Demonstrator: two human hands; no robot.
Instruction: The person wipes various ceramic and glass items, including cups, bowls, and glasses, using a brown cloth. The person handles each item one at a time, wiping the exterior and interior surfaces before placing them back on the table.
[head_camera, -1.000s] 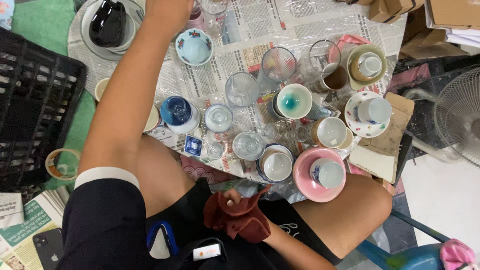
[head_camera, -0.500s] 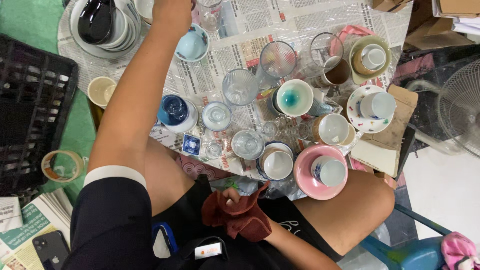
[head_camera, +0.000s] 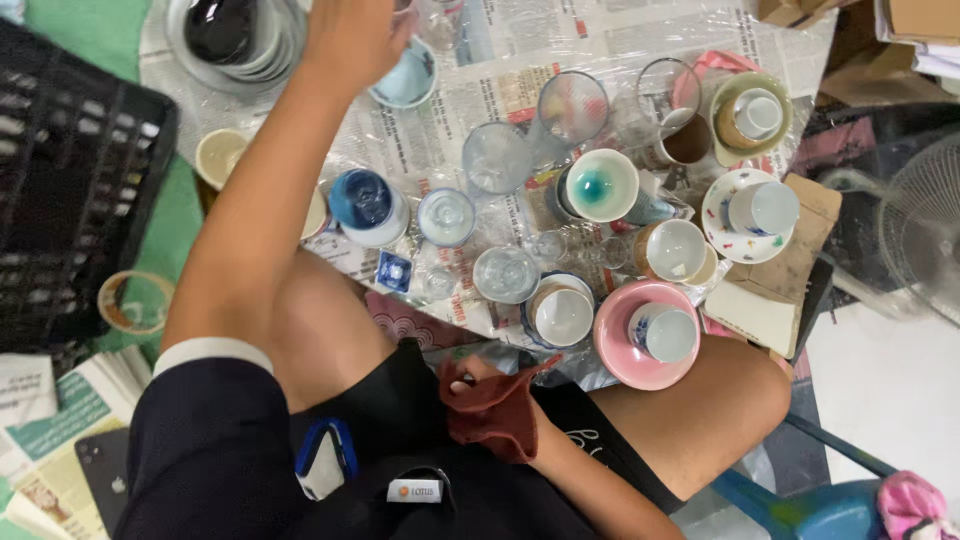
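Overhead, left hand (head_camera: 355, 35) stretches forward, right hand (head_camera: 480, 385) grips red cloth (head_camera: 495, 410)

Not much packaging here — brown cardboard boxes (head_camera: 905, 40) sit stacked in the upper right corner of the frame. Bottom left, a dark phone (head_camera: 105, 480) lies back up, screen hidden, on a folded printed paper with a green panel (head_camera: 45, 425). Low center, a small white rectangular label (head_camera: 414, 491) sits on dark clothing.
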